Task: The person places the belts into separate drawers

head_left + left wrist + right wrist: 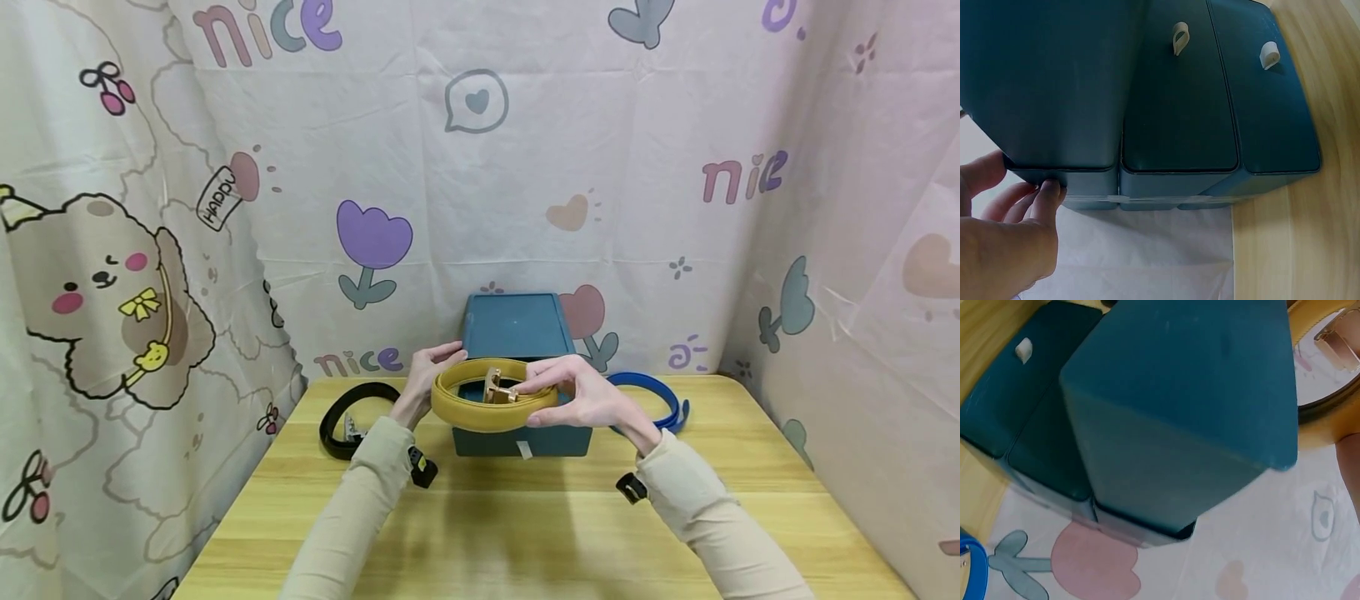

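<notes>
The right hand (585, 396) has its thumb and fingers closed on a rolled yellow belt (480, 417), with one fingertip right by the belt's gold buckle (495, 388). The belt hangs in the air, to the left of that hand, in a round loop over the open drawer (480, 443) of a blue-green drawer box (517, 325). The left hand (429, 375) is just past the left side of the yellow belt. Its thumb and bent fingers pinch the edge of the box, close to where the open drawer slides out. The box is between the two hands. In the left wrist view, two more drawers (1179, 106) are pushed in next to the open one, each with a little pale pull loop (1269, 55). A white tab (524, 450) sits on the open drawer's front, below the right hand and to its left. A rolled black belt (330, 425) with a silver buckle (351, 429) lies on the worktop (750, 467), to the left of the left hand. A rolled blue belt (651, 381) lies to the right of the right hand and a bit farther back. Behind both hands hangs a white cloth (480, 192) with flowers and hearts on it.
</notes>
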Demonstrator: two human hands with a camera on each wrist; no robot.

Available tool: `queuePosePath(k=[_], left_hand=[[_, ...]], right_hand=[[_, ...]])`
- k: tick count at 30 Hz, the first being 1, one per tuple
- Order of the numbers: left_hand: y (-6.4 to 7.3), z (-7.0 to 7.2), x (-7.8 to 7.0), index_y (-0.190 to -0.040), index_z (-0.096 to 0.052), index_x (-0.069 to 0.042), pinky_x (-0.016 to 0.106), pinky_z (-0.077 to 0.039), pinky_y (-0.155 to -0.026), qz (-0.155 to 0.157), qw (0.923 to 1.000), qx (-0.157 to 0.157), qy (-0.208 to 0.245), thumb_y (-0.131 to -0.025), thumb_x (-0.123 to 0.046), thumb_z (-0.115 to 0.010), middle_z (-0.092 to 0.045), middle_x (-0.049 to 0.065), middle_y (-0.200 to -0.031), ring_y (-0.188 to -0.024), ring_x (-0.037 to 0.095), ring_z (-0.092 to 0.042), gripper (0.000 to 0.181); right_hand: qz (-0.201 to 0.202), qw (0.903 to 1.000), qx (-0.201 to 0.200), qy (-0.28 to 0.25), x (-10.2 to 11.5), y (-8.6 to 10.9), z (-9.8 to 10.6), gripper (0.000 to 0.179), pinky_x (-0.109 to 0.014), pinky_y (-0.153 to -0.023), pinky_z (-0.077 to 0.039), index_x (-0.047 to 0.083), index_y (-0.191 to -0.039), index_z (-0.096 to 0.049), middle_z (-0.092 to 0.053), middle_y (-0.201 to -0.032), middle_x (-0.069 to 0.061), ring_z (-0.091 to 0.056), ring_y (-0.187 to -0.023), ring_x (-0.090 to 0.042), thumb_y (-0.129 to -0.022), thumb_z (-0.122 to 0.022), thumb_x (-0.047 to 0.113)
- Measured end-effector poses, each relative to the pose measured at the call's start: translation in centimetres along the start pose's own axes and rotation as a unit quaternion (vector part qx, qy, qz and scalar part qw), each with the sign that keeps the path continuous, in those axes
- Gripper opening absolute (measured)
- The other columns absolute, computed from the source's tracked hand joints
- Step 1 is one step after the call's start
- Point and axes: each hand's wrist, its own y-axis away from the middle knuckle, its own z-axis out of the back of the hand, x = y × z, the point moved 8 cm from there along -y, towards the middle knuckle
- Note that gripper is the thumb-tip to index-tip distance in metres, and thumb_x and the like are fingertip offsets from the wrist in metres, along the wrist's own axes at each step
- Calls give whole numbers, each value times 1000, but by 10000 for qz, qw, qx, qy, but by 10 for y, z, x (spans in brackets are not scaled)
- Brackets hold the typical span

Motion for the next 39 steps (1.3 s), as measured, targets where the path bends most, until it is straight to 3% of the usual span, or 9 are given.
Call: queuePosePath(k=[5, 9, 17, 22, 32, 39], left_hand=[[-1, -1, 1, -140, -57, 2, 17, -59, -84, 23, 10000, 28, 40, -100, -14, -63, -59, 26, -140, -115, 21, -67, 44], [-3, -1, 3, -138, -59, 0, 21, -58, -91, 142, 9999, -63, -17, -98, -13, -65, -61, 25, -138, -118, 23, -67, 42], [-2, -2, 1, -139, -59, 1, 27, -56, -99, 257, 9996, -40, 113, -99, -9, -63, -61, 24, -138, -111, 13, -69, 41], [-2, -3, 1, -139, -58, 2, 35, -51, -108, 232, 9996, -2, 145, -99, -8, -62, -59, 25, -140, -124, 24, -64, 42], [-2, -3, 1, -141, -55, 3, 41, -45, -114, 250, 9992, 75, 287, -100, -8, -61, -56, 26, -143, -135, 34, -55, 43], [-1, -3, 1, -141, -56, 3, 35, -49, -110, 243, 9993, 60, 267, -100, -8, -61, -56, 26, -143, -132, 30, -58, 43]], right_hand=[[-20, 9999, -26, -118, -5, 1, 1, 33, -26, -62, -44, -7, -118, -71, -51, -76, -14, -46, -76, -17, -86, -75, -3], [-132, 9998, -98, 115, -12, 9, 5, 32, -27, -63, -41, -6, -117, -72, -46, -72, -10, -43, -73, -19, -84, -75, -4], [-217, 9984, -210, 479, -21, 22, 12, 32, -29, -62, -37, -4, -115, -74, -41, -70, -8, -40, -70, -21, -83, -77, -4], [-220, 9969, -250, 706, -26, 24, 14, 32, -32, -59, -33, -3, -114, -75, -38, -68, -10, -36, -66, -21, -82, -78, -4], [-506, 9953, -217, 796, -41, 23, 14, 32, -30, -57, -34, -3, -113, -75, -43, -66, -11, -36, -63, -23, -81, -80, -2], [-599, 9947, -129, 825, -52, 20, 15, 32, -25, -57, -38, -3, -112, -76, -53, -69, -9, -42, -63, -15, -81, -81, 0]])
